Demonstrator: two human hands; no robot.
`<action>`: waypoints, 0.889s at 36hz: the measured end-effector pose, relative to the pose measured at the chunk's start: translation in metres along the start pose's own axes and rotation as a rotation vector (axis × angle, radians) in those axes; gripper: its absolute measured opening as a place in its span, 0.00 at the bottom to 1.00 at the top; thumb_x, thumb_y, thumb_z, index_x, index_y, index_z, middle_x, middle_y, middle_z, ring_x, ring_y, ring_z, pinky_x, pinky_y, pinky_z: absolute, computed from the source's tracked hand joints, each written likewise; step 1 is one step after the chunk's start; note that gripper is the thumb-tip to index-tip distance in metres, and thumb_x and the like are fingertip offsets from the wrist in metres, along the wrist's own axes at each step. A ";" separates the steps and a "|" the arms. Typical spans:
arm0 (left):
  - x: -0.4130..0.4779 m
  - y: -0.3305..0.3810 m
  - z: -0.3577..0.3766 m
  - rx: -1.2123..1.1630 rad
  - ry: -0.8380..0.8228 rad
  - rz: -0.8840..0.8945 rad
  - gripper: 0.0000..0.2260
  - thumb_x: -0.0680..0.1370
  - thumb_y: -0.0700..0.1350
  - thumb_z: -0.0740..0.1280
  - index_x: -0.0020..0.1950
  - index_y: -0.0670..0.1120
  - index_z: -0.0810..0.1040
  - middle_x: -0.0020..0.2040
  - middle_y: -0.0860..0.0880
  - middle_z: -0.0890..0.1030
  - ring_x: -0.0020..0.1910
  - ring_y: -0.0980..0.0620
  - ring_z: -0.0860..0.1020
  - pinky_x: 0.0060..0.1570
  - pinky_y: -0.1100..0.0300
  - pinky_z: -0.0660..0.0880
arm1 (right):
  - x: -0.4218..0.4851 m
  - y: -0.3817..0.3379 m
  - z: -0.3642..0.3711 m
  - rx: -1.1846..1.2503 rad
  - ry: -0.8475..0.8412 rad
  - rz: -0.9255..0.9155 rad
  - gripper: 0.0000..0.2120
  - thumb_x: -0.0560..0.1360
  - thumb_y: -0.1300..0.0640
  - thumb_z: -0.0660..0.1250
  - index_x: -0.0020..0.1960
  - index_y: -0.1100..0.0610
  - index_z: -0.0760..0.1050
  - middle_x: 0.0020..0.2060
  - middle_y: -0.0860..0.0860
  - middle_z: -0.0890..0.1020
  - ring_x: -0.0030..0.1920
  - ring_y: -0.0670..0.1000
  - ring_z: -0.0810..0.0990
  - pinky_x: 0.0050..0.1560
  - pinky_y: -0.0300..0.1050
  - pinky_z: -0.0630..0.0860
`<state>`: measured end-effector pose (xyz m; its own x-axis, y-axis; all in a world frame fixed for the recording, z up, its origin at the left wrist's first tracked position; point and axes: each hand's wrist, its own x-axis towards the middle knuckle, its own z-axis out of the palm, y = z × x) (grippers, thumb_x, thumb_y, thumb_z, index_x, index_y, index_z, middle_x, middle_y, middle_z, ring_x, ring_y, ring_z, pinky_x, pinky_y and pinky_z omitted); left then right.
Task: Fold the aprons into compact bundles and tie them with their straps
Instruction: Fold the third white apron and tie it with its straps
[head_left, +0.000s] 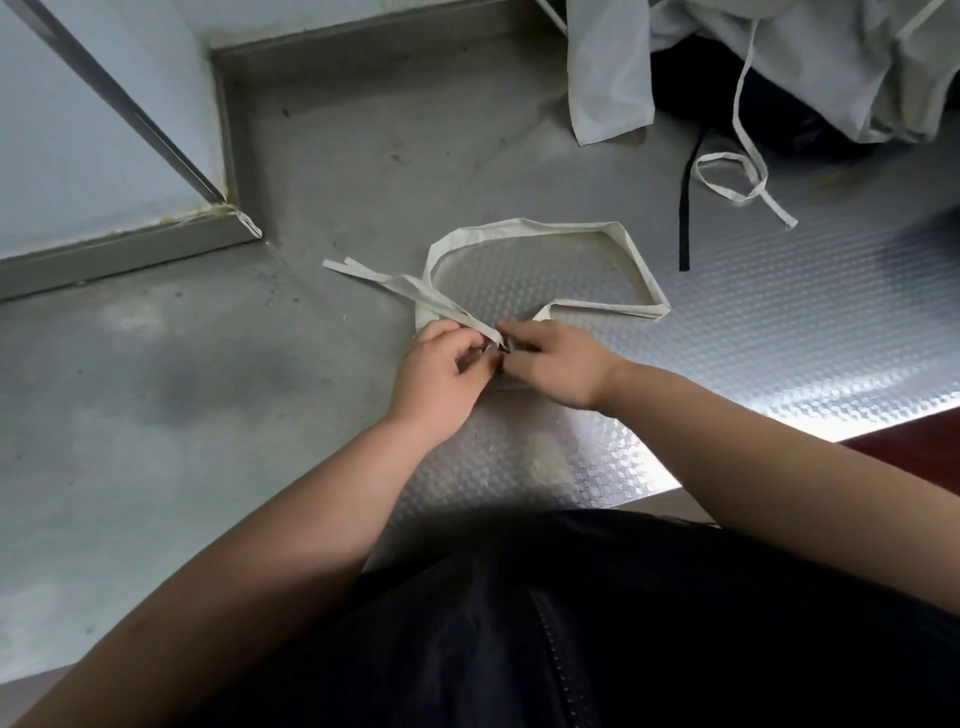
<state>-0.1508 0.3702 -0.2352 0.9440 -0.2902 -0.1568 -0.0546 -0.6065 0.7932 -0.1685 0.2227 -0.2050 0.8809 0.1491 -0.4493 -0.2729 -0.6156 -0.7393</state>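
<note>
- The left grip (441, 364) and the right grip (553, 364) meet fingertip to fingertip, both with fingers curled in and pinching the strap tails (395, 283) where they cross; neither is spread open.
- The folded apron (506, 383) sits directly beneath the two grips, almost wholly covered by them, with only a pale sliver showing between the wrists.
- The step in hand looks like tying the knot. To do it well, hold the crossing pinned down on the bundle, pull both tails evenly so the folds do not spring apart, and lay the tape flat, not twisted.
- The tails run away up and to the left of the left grip, two flat, narrow, cream tapes lying side by side.
- Just beyond the grips a loop of strap (571, 228) stands on its edge in a rough, kinked ring; it probably needs tucking in for a compact result.
- The cloth is thin, matte, off-white and creases sharply, so it should take a tight knot.
- The bench (779, 338) is metal, embossed with small diamonds to the right of the grips and smooth and dull to their left.
- Far beyond the right grip lie a crumpled heap of aprons (779, 62), a loose curled strap (737, 179) and a black strap (684, 218).
</note>
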 end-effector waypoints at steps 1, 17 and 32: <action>0.001 0.001 0.000 -0.019 0.013 -0.003 0.03 0.75 0.41 0.69 0.45 0.42 0.82 0.42 0.56 0.73 0.41 0.56 0.75 0.47 0.69 0.70 | 0.002 0.000 0.000 -0.005 -0.006 0.028 0.12 0.77 0.57 0.58 0.57 0.55 0.75 0.50 0.53 0.79 0.53 0.54 0.75 0.57 0.48 0.70; 0.011 0.010 0.005 -0.242 0.093 -0.292 0.09 0.75 0.43 0.67 0.34 0.45 0.78 0.28 0.54 0.75 0.29 0.56 0.70 0.35 0.61 0.68 | -0.006 0.010 -0.001 0.466 0.004 0.064 0.15 0.81 0.54 0.59 0.36 0.55 0.73 0.27 0.39 0.74 0.28 0.36 0.71 0.36 0.28 0.66; -0.003 0.011 -0.017 -0.451 -0.127 -0.250 0.09 0.77 0.48 0.67 0.37 0.50 0.81 0.37 0.54 0.81 0.41 0.60 0.76 0.44 0.71 0.70 | -0.003 -0.002 0.001 0.420 0.041 0.190 0.17 0.78 0.53 0.57 0.36 0.55 0.77 0.33 0.44 0.81 0.41 0.49 0.75 0.50 0.42 0.71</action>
<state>-0.1483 0.3766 -0.2160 0.8619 -0.2816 -0.4217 0.3392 -0.2980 0.8923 -0.1717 0.2244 -0.2030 0.8124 0.0283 -0.5824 -0.5564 -0.2611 -0.7888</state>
